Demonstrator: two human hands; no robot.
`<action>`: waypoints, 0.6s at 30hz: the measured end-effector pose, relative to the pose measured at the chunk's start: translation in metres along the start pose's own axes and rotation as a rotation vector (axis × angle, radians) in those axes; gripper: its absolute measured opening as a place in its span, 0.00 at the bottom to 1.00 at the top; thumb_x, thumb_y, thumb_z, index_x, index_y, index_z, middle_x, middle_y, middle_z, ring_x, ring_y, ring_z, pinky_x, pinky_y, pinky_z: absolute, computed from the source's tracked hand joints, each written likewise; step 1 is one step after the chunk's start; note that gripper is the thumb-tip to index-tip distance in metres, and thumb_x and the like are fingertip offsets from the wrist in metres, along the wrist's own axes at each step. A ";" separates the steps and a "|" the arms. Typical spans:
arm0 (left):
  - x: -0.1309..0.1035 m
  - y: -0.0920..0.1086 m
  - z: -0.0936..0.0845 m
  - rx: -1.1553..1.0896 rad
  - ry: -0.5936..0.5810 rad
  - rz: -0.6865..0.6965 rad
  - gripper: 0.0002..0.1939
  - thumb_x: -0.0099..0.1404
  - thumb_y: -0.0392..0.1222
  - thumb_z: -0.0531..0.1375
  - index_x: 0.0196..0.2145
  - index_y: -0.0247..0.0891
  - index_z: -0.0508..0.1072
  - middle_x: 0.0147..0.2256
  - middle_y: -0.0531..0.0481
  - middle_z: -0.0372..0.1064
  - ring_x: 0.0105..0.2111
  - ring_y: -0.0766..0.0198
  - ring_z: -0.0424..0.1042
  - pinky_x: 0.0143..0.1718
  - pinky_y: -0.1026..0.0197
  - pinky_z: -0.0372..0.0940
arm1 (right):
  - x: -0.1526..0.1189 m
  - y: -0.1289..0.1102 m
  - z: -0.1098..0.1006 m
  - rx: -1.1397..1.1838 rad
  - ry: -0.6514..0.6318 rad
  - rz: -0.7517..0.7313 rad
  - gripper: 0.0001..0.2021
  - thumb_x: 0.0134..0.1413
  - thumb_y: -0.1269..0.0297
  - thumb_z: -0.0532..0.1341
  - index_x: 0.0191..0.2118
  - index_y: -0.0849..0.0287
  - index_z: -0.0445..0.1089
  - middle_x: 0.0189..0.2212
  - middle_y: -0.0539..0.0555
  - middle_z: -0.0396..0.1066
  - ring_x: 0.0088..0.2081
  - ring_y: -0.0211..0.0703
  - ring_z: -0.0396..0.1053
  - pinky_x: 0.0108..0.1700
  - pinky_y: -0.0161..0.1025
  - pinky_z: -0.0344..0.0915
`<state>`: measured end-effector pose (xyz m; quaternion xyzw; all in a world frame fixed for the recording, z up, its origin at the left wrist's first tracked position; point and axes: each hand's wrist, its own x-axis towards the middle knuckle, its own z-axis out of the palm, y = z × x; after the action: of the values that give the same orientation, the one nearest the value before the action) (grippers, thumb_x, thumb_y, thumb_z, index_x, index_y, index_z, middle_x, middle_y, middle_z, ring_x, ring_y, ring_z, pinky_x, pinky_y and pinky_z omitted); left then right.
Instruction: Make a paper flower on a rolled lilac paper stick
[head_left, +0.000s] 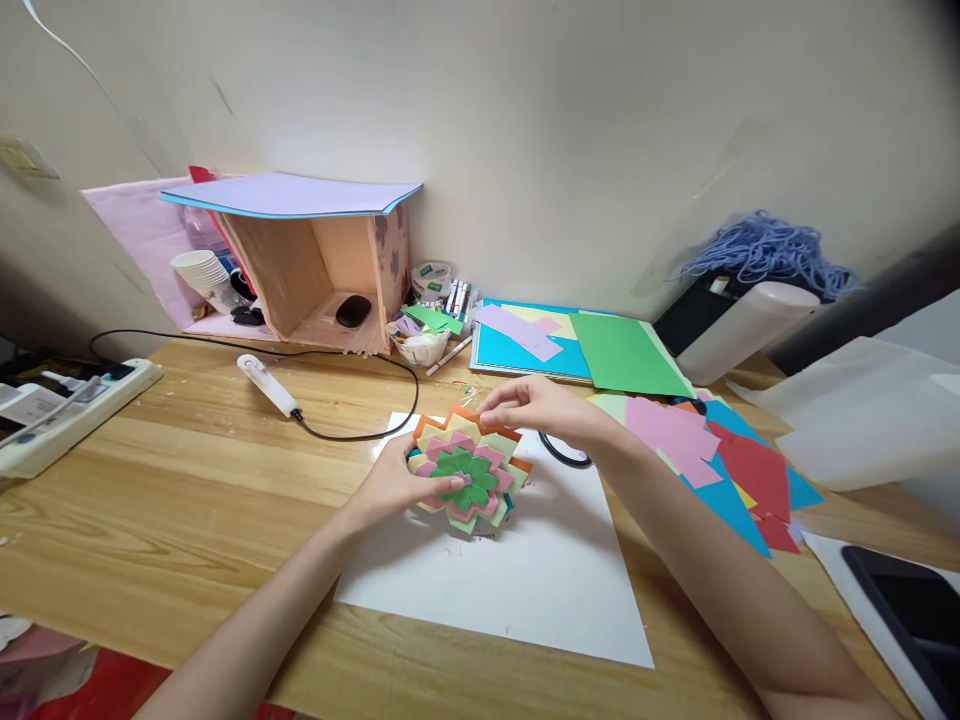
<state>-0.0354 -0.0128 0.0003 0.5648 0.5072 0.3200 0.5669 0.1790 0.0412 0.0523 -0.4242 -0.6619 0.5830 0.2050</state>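
Note:
A layered paper flower point(491, 480) is held tilted above a white sheet of paper point(525, 590). Its centre is green, with pink, pale yellow and orange petals around it and bits of blue at the edge. My left hand point(394, 480) grips it from the left, thumb on the green centre and the other fingers behind, out of sight. My right hand point(536, 408) is at the top edge, with thumb and fingertips pinched on an orange petal. Black scissor handles, or a similar black loop point(566, 455), show partly under my right wrist.
A glue gun point(266, 385) with a black cord lies left, near a power strip point(82, 410). Behind stand an open cardboard box point(300, 270) and a bowl of scraps point(421, 345). Coloured paper point(757, 470) spreads right, near a phone point(907, 610) and a white roll point(750, 330).

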 end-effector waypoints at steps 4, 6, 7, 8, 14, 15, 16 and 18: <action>0.000 0.000 0.001 0.007 0.005 -0.001 0.25 0.44 0.46 0.68 0.41 0.38 0.70 0.36 0.48 0.74 0.35 0.56 0.73 0.28 0.62 0.69 | -0.001 0.000 0.003 0.020 0.045 0.027 0.15 0.35 0.59 0.68 0.32 0.60 0.73 0.28 0.52 0.74 0.30 0.39 0.69 0.30 0.34 0.63; 0.001 0.000 0.001 -0.003 -0.003 0.012 0.25 0.44 0.45 0.68 0.41 0.38 0.70 0.36 0.48 0.74 0.34 0.56 0.73 0.27 0.63 0.69 | -0.001 0.000 0.005 0.021 0.089 0.027 0.13 0.34 0.61 0.68 0.30 0.61 0.73 0.27 0.53 0.74 0.29 0.40 0.70 0.29 0.33 0.63; 0.001 0.000 0.002 -0.007 -0.006 0.019 0.25 0.44 0.45 0.68 0.41 0.38 0.70 0.36 0.48 0.74 0.33 0.57 0.74 0.27 0.63 0.69 | 0.000 0.001 0.006 0.020 0.114 0.017 0.12 0.33 0.62 0.68 0.29 0.61 0.73 0.26 0.53 0.74 0.28 0.39 0.70 0.28 0.33 0.63; 0.001 0.000 0.002 -0.008 -0.009 0.023 0.25 0.45 0.45 0.68 0.41 0.38 0.70 0.36 0.48 0.74 0.33 0.57 0.74 0.27 0.63 0.69 | 0.000 0.001 0.006 0.020 0.137 0.005 0.12 0.33 0.62 0.69 0.28 0.61 0.72 0.24 0.52 0.73 0.27 0.39 0.69 0.27 0.33 0.63; 0.001 0.000 0.001 -0.001 -0.007 0.012 0.25 0.45 0.46 0.68 0.41 0.38 0.70 0.36 0.49 0.74 0.32 0.57 0.74 0.26 0.63 0.69 | -0.001 0.000 0.001 0.049 0.258 -0.044 0.12 0.34 0.60 0.68 0.26 0.61 0.72 0.25 0.52 0.74 0.29 0.40 0.71 0.31 0.34 0.65; 0.001 0.000 0.001 -0.003 -0.008 0.011 0.25 0.45 0.46 0.68 0.41 0.38 0.70 0.37 0.49 0.74 0.33 0.57 0.74 0.27 0.63 0.69 | -0.001 0.000 -0.001 0.053 0.275 -0.049 0.12 0.35 0.59 0.68 0.27 0.60 0.72 0.26 0.53 0.74 0.30 0.40 0.71 0.33 0.35 0.65; 0.001 0.000 0.001 -0.006 -0.008 0.011 0.25 0.45 0.46 0.68 0.41 0.39 0.70 0.37 0.49 0.74 0.33 0.57 0.74 0.28 0.62 0.69 | -0.002 -0.001 -0.004 0.059 0.286 -0.055 0.12 0.36 0.59 0.67 0.29 0.60 0.73 0.27 0.53 0.75 0.31 0.40 0.71 0.35 0.36 0.66; 0.001 0.000 0.000 -0.010 -0.005 0.015 0.25 0.44 0.45 0.68 0.41 0.39 0.70 0.38 0.49 0.74 0.35 0.57 0.74 0.30 0.62 0.69 | -0.003 -0.001 -0.010 0.078 0.299 -0.069 0.13 0.37 0.57 0.66 0.31 0.60 0.74 0.29 0.53 0.75 0.32 0.41 0.71 0.38 0.37 0.66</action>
<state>-0.0347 -0.0120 0.0005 0.5664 0.4999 0.3254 0.5687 0.1878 0.0449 0.0568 -0.4750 -0.6150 0.5314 0.3374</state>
